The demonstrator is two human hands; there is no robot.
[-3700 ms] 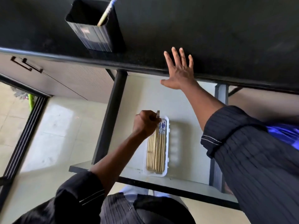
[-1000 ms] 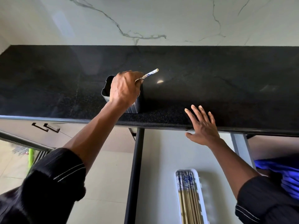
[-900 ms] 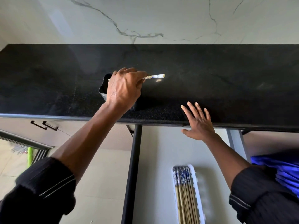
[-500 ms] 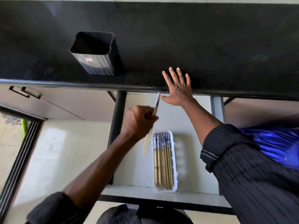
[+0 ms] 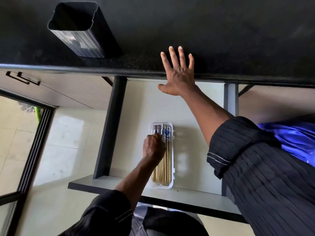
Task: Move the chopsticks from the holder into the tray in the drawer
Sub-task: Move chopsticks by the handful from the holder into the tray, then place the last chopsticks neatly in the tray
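Note:
A black square holder (image 5: pixel 76 29) stands on the dark counter at the upper left; no chopsticks show in it. In the open drawer (image 5: pixel 139 106) lies a white tray (image 5: pixel 171 183) filled with several wooden chopsticks (image 5: pixel 167 160) with blue-patterned tops. My left hand (image 5: pixel 154 148) is over the tray's left side, shut on one chopstick whose patterned end (image 5: pixel 162 127) points toward the tray's far end. My right hand (image 5: pixel 179 72) lies flat with fingers spread on the counter's front edge.
The black counter (image 5: pixel 221 31) runs across the top. A closed cabinet door with a dark handle (image 5: pixel 22 78) is at the left. The drawer front (image 5: pixel 153 195) sits close to my body. A tiled floor and a dark door frame (image 5: pixel 32 147) are at the left.
My left hand took the last chopstick out of the holder, carried it down to the drawer and lowered it onto the tray. My right hand stayed on the counter edge.

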